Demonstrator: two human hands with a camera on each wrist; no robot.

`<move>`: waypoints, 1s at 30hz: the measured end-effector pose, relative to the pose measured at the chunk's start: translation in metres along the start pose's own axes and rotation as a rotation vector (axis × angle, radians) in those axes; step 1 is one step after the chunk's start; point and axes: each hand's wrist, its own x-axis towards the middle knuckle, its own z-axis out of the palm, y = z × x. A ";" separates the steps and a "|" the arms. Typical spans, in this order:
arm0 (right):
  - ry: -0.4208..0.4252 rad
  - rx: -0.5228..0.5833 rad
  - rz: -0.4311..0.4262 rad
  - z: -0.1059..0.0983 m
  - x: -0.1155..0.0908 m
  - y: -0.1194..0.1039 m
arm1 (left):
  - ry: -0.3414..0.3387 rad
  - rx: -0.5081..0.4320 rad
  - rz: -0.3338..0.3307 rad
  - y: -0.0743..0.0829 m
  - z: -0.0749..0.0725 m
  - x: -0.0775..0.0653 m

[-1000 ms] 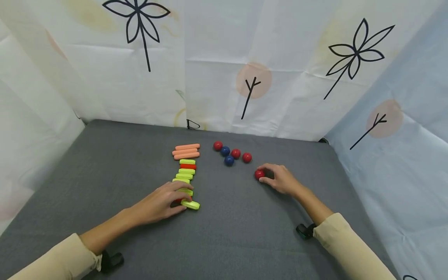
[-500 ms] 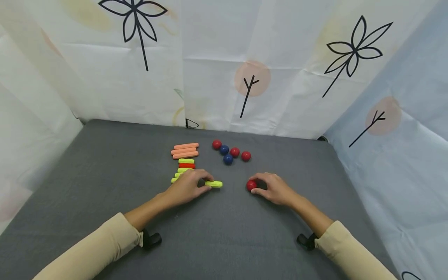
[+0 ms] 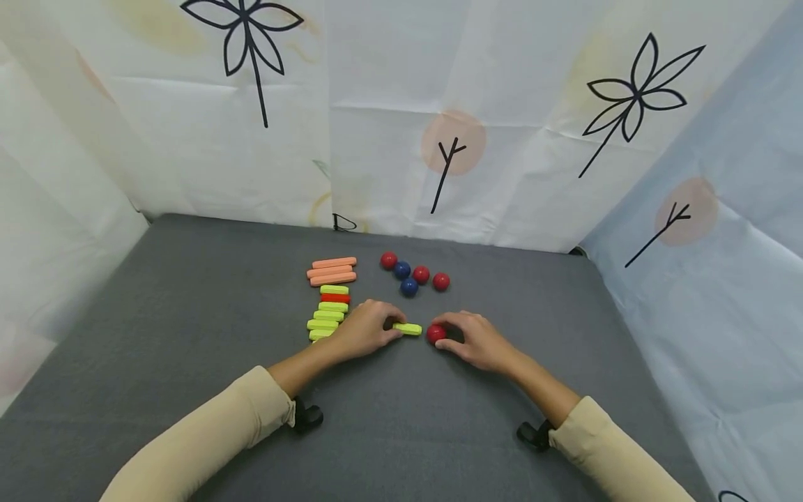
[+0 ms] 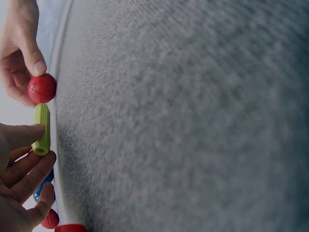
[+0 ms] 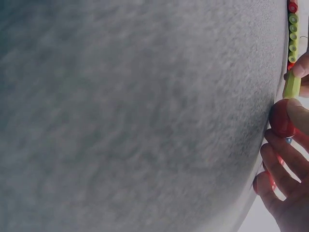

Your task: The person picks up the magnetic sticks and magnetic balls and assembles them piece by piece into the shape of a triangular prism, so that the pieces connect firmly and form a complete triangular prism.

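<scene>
My left hand (image 3: pixel 366 329) pinches a short yellow-green ridged rod (image 3: pixel 410 329) between thumb and fingers, with a round mark on its near end in the left wrist view. A red ball (image 3: pixel 436 335) is held between the thumb and fingers of my right hand (image 3: pixel 475 340). The rod's free end points at the ball, almost against it; whether they touch I cannot tell. Left of my left hand lies a column of yellow-green rods (image 3: pixel 329 316) with a red rod (image 3: pixel 335 298) among them. The hand and forearm hide the column's lower end.
Several orange rods (image 3: pixel 332 271) lie stacked side by side at the back. To their right sit loose red balls (image 3: pixel 422 275) and blue balls (image 3: pixel 409 287). Grey cloth (image 3: pixel 426 446) covers the table, and a patterned white curtain (image 3: pixel 389 139) hangs behind it.
My left hand has picked the yellow-green rod from the column's lower end and carried it right and up. My right hand has brought the red ball left and slightly nearer, toward the rod.
</scene>
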 end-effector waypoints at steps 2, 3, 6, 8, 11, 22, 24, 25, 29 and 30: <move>-0.005 -0.001 -0.004 0.001 0.002 -0.001 | -0.011 -0.006 0.001 0.001 0.002 0.001; -0.008 0.003 -0.005 0.002 0.003 -0.001 | -0.014 -0.010 0.000 0.001 0.002 0.001; -0.010 0.006 -0.012 0.003 0.004 -0.002 | -0.019 -0.022 0.002 0.001 0.003 0.001; -0.012 0.010 -0.012 0.004 0.004 -0.002 | -0.021 -0.032 0.008 0.000 0.003 0.001; -0.013 0.013 -0.011 0.004 0.005 -0.002 | -0.029 -0.057 0.016 -0.003 0.001 -0.001; -0.024 0.029 -0.019 0.000 0.004 0.000 | 0.032 -0.177 -0.004 -0.015 -0.013 0.015; -0.032 0.033 -0.012 -0.002 0.004 0.001 | 0.075 -0.172 -0.025 -0.017 -0.015 0.023; -0.039 0.036 -0.007 -0.003 0.005 0.001 | 0.093 -0.169 -0.037 -0.018 -0.015 0.027; -0.063 0.036 0.010 -0.005 0.008 0.002 | 0.133 -0.122 -0.095 -0.020 -0.016 0.041; -0.067 0.035 0.010 -0.006 0.008 0.003 | 0.134 -0.111 -0.111 -0.021 -0.016 0.043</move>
